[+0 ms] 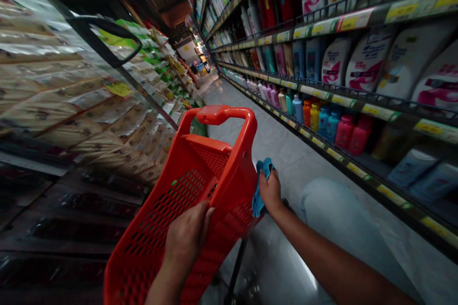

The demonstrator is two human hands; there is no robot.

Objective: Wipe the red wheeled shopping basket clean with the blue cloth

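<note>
A red plastic shopping cart (232,171) with perforated walls stands tilted in view before me. My left hand (188,231) is closed over the rim of its near side, with the fingers partly hidden behind the edge. My right hand (270,190) grips a crumpled blue cloth (258,200) against the outer face of the cart's end, below the handle (222,113). Inside the basket, a small green spot (174,182) shows on the perforated wall.
Shelves (343,152) of shampoo bottles (368,59) line the right side. On the left are stacked packaged goods (53,100) and a metal pole with a dark loop (132,47). A grey tiled floor (229,90) runs down the aisle; my knee (332,205) is at lower right.
</note>
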